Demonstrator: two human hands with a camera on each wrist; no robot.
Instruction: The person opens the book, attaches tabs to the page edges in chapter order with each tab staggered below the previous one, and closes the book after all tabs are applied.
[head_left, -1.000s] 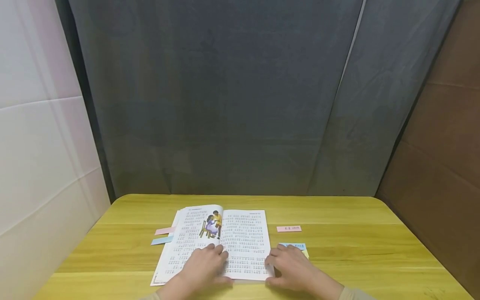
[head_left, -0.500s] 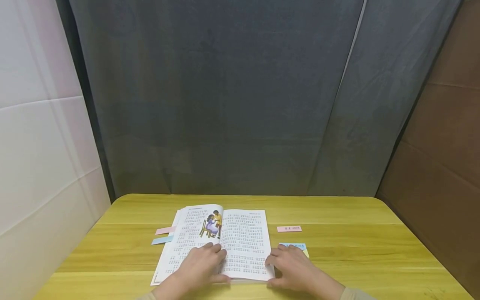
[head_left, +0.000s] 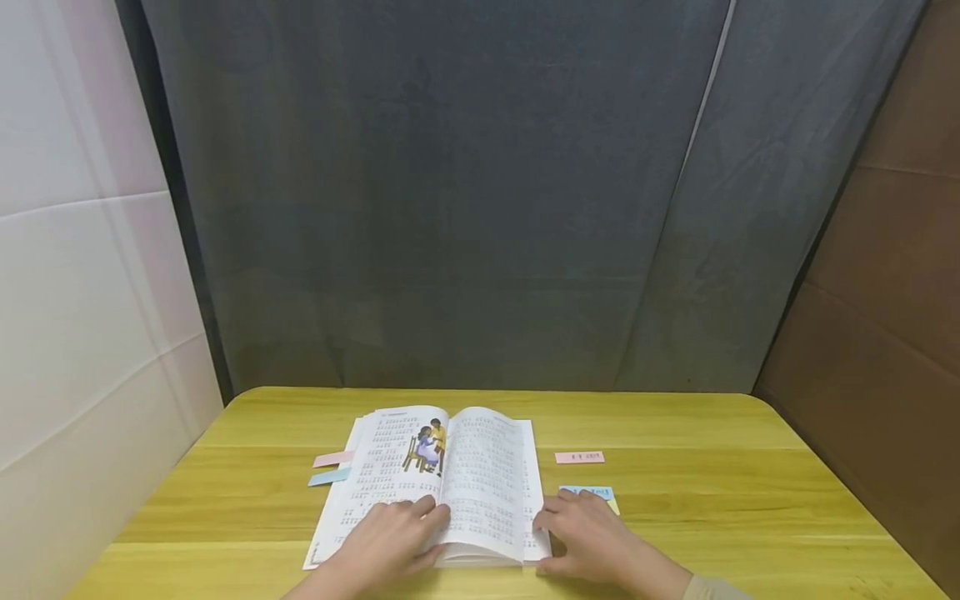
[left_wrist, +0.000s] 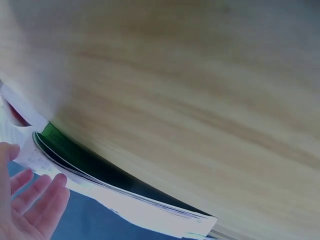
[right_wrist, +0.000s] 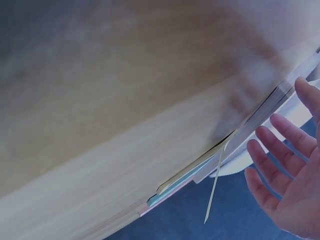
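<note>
While lying open near the front edge of the yellow wooden tabletop (head_left: pixel 712 492), midway between its left and right edges, book (head_left: pixel 431 483) showing printed text and a small colour picture (head_left: pixel 426 446) by the spine on the left page. Just left of the book, toward the left edge: pink slip (head_left: pixel 332 458) and, nearer the front, blue slip (head_left: pixel 327 477), both partly tucked under the pages. On the lower part of the left page, left hand (head_left: pixel 386 537), palm down, fingers (left_wrist: pixel 35 200) straight and spread, grip slack and holding nothing, fingertips close to the spine. Right page (head_left: pixel 487 492) bowed upward, lifted off the sheets below. At the book's lower right corner, right hand (head_left: pixel 585 533), fingers (right_wrist: pixel 272 165) extended and loose, touching the page edge; whether a sheet is pinched cannot be told. Just right of the book, peeking out beyond the right hand: blue note (head_left: pixel 588 492) with a yellow one under it. Farther back, toward the right: pink note (head_left: pixel 579 457), lying alone, apart from the book.
</note>
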